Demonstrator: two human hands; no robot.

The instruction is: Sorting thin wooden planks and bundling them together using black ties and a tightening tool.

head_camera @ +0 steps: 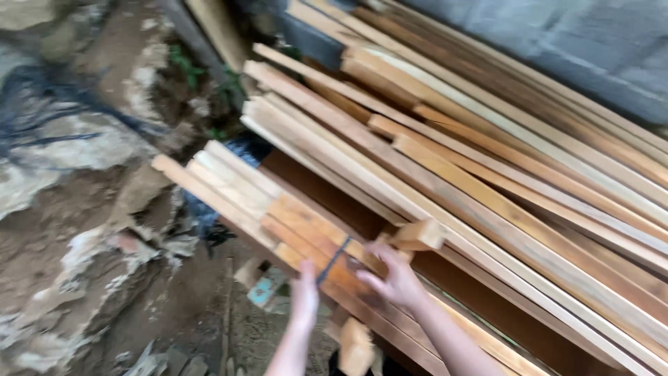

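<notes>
A bundle of pale and orange wooden slats (243,198) lies at a slant over the lumber pile, with a dark strap (332,261) across it. My left hand (304,296) is at the bundle's near edge and pinches the lower end of the strap. My right hand (393,277) rests on top of the bundle just right of the strap, fingers apart and pointing left. A short wooden block end (417,235) sticks up right behind that hand, touching it. Motion blur hides the finer finger detail.
A large stack of long planks (501,160) fills the right side, leaning against a grey wall (598,42). Bare earth, rocks and debris (76,230) lie to the left. Small wood offcuts (355,348) and a bluish scrap (264,289) sit on the ground below the bundle.
</notes>
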